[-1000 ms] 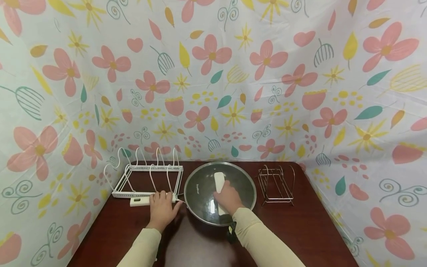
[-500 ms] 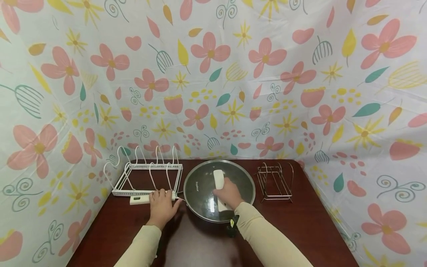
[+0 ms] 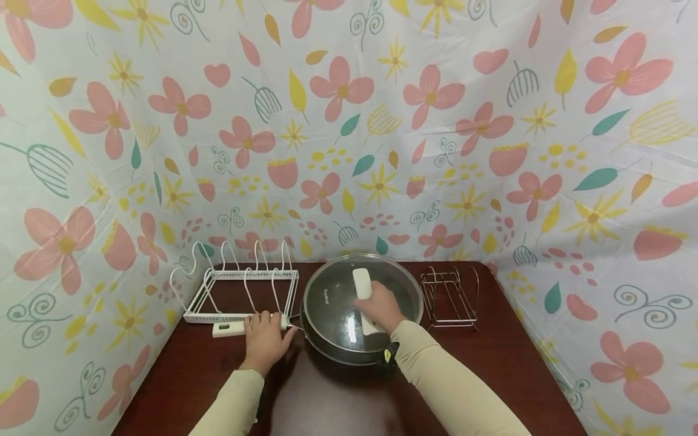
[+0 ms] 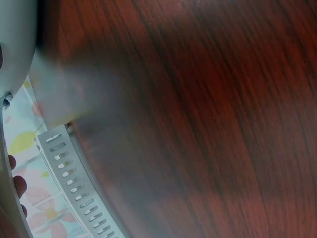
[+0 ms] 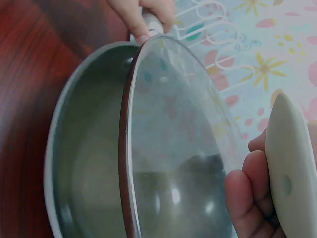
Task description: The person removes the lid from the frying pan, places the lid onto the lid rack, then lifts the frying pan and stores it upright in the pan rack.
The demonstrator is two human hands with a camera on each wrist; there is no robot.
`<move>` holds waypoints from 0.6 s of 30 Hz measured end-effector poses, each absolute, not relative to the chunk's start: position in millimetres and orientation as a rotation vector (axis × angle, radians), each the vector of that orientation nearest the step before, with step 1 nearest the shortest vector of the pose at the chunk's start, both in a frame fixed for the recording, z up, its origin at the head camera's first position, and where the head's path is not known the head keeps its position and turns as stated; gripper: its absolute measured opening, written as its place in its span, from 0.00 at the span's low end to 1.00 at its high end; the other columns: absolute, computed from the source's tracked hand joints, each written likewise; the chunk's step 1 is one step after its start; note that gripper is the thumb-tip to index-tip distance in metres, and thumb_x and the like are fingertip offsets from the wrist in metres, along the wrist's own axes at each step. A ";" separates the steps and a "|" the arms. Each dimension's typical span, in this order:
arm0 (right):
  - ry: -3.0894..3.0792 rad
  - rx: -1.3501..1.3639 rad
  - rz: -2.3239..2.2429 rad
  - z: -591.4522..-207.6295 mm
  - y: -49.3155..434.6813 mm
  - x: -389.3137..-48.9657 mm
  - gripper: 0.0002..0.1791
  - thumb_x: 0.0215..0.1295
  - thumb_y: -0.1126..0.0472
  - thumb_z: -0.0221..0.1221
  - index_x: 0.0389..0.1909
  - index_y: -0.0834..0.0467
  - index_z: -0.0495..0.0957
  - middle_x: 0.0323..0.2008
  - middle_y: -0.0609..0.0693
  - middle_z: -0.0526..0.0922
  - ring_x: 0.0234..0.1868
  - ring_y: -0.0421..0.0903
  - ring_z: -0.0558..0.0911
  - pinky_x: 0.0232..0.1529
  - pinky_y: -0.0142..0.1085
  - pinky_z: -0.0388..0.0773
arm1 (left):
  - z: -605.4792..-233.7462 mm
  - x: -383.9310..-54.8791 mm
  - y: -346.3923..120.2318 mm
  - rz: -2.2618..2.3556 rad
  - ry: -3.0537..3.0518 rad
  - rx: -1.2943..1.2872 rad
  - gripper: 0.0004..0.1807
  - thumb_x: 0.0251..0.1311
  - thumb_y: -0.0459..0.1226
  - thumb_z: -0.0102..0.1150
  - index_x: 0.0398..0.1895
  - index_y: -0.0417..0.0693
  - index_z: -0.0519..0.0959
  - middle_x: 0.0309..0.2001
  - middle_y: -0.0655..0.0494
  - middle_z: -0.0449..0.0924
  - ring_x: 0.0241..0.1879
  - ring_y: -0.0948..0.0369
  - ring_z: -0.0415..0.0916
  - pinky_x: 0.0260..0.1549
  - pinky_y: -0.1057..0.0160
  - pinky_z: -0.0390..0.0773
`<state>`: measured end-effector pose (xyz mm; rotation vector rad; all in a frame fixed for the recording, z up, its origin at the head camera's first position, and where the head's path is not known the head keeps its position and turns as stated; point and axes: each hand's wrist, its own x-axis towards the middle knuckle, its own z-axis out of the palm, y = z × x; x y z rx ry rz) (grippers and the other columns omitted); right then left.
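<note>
A frying pan (image 3: pixel 339 355) with a pale inside (image 5: pixel 84 148) sits on the table, its white handle (image 3: pixel 228 329) pointing left. My left hand (image 3: pixel 265 340) grips that handle near the pan, fingers over the top. Above the pan, a glass lid (image 3: pixel 329 306) with a metal rim is held by my right hand (image 3: pixel 382 307), whose fingers wrap the white lid knob (image 3: pixel 361 281). In the right wrist view the lid (image 5: pixel 171 134) is raised and tilted, with an open gap to the pan. The left wrist view shows mostly tabletop (image 4: pixel 198 99).
A white wire rack (image 3: pixel 204 317) stands behind the pan handle at the left. To the right of the pan is a small metal wire rack (image 3: pixel 455 324). Floral cloth (image 3: pixel 349 151) hangs behind and along both sides of the dark red table (image 3: pixel 518 375).
The lid has come up off the pan and shifted slightly right and away with my right hand; the pan's side now shows below it. My left hand has stayed on the pan handle.
</note>
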<state>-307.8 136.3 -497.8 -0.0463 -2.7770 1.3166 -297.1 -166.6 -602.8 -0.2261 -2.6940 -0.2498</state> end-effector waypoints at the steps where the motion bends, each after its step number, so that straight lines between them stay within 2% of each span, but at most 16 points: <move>1: -2.777 -0.034 1.318 -495.3 138.3 -308.3 0.30 0.50 0.56 0.71 0.53 0.66 0.76 0.34 0.54 0.83 0.29 0.48 0.81 0.32 0.39 0.79 | -602.8 -297.2 -166.8 -0.254 -2.697 -0.226 0.32 0.62 0.62 0.61 0.46 0.41 0.78 0.44 0.41 0.73 0.52 0.38 0.66 0.59 0.36 0.55; 18: -2.819 -0.095 1.292 -458.6 178.7 -314.1 0.32 0.52 0.57 0.69 0.57 0.66 0.75 0.37 0.57 0.83 0.29 0.49 0.82 0.29 0.39 0.80 | -604.5 -297.2 -165.7 -0.246 -2.679 -0.226 0.31 0.59 0.62 0.63 0.43 0.42 0.78 0.40 0.43 0.72 0.49 0.39 0.66 0.55 0.38 0.57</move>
